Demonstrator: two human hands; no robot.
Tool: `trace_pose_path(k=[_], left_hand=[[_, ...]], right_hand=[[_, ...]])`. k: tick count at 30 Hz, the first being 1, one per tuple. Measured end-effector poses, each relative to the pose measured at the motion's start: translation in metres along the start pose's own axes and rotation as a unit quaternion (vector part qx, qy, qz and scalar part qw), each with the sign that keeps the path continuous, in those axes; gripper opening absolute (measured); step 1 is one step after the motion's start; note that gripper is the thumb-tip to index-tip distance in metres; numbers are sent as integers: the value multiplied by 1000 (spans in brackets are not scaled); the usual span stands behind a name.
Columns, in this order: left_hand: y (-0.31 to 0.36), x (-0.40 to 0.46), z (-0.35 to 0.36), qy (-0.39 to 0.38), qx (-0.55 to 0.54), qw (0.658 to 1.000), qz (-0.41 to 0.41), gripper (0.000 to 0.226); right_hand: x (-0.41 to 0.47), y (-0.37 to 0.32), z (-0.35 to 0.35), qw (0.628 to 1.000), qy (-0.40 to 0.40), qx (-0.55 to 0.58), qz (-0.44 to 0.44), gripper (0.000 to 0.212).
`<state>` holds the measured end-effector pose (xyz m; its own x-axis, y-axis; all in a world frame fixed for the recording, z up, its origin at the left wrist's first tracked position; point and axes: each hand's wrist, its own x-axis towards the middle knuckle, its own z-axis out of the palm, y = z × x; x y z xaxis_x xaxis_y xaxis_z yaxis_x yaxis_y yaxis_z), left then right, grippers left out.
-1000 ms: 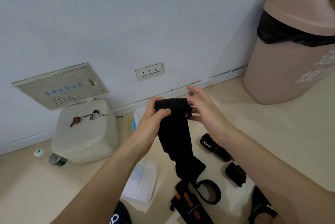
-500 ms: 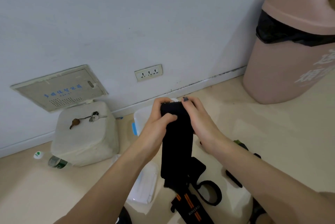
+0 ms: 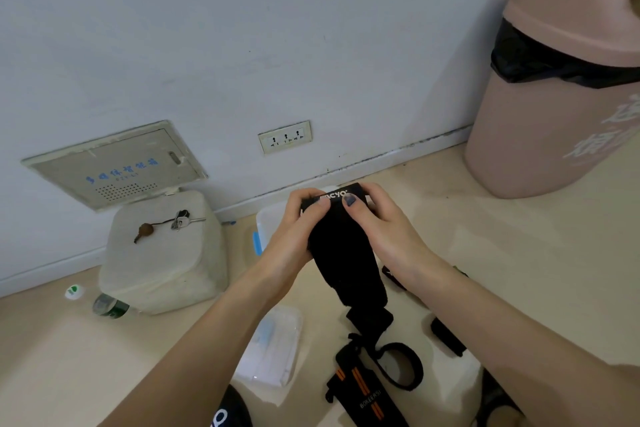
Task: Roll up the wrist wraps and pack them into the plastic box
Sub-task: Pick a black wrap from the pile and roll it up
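**Wrist wrap: top end now pinched by both hands**

Compared with half a second ago, my thumbs have shifted onto the wrap's top edge, exposing white lettering there. My left hand [image 3: 294, 236] and right hand [image 3: 384, 229] both curl around the black wrist wrap [image 3: 343, 253], held upright above the floor [image 3: 519, 253]; its soft fabric tail hangs down to a loop near me. An orange-striped wrap [image 3: 367, 395] lies flat, near centre. The translucent plastic box [image 3: 268, 224] sits far, behind my hands; its lid [image 3: 273, 350] lies near left. The floor is smooth and beige, the wall [image 3: 242, 46] pale. A pink bin [image 3: 554, 115] stands far right.
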<state>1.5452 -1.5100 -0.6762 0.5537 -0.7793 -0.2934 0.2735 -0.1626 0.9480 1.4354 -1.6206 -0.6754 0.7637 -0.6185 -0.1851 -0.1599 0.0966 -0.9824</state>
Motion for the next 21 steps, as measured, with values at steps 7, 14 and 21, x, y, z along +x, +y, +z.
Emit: trace_pose_path(k=[7,14,21], left_hand=[[4,1,-5,5,-21,1000,20,26],[-3,-3,1,16,45,998,47,40],[-8,4,1,16,16,1000,6,38]], right_hand=[[0,-2,-4,999,-27,17,10,24],[-3,-7,-2,998,-52,-13,43,29],[-4,-5,-2,1000,-21,-14,-9,17]])
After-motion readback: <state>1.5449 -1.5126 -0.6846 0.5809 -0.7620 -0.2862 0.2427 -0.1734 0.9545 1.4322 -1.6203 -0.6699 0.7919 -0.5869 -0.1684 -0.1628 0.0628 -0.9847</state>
